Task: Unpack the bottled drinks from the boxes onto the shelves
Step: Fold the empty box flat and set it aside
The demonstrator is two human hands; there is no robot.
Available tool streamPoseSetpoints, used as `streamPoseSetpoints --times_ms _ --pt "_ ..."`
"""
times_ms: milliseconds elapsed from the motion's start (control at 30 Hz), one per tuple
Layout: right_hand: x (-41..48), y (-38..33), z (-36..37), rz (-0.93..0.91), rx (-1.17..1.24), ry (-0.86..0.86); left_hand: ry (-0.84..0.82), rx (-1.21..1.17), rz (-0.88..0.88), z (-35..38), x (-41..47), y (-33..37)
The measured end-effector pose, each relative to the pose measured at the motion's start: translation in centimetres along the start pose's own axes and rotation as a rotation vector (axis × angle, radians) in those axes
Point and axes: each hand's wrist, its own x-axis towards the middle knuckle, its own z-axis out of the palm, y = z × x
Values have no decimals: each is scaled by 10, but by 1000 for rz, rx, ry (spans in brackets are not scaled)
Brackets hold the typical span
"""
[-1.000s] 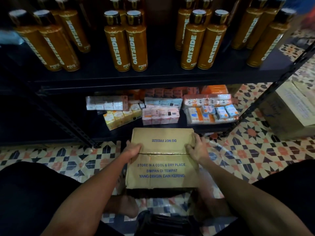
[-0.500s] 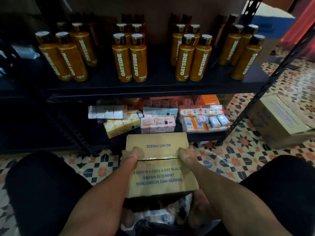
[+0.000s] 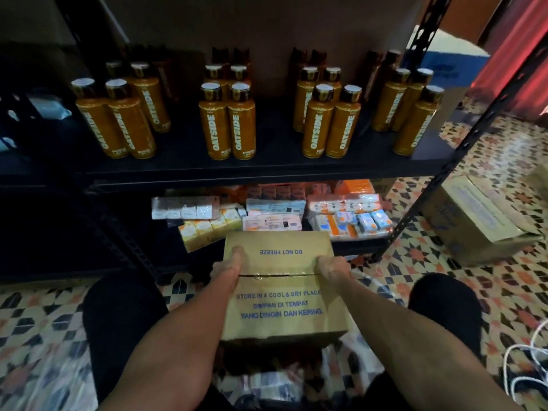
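Two hands grip one closed cardboard box (image 3: 278,318): left hand (image 3: 228,266) at the left end of the flap seam, right hand (image 3: 332,266) at the right end, fingers curled onto the far flap, though whether any fingertip has got under it is hard to tell. Box sits low between the person's knees, just before the black rack (image 3: 267,166). Middle shelf: orange OATSIDE bottles (image 3: 226,129), upright, four clusters. Lower shelf: wrapped packets (image 3: 350,218). Second carton (image 3: 474,221) on the tiled floor (image 3: 430,280), right of the rack.
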Motion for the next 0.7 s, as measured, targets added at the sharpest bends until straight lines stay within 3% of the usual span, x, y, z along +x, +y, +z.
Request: streamPoseSetpoints --times_ms 133,267,700 --pt "0 -8 4 40 -10 -21 17 16 -53 6 1 1" --pt "-18 -33 -8 53 -53 0 29 114 -39 -15 -51 30" --pt "-217 -123 -154 163 85 -83 29 213 -127 -155 -244 105"
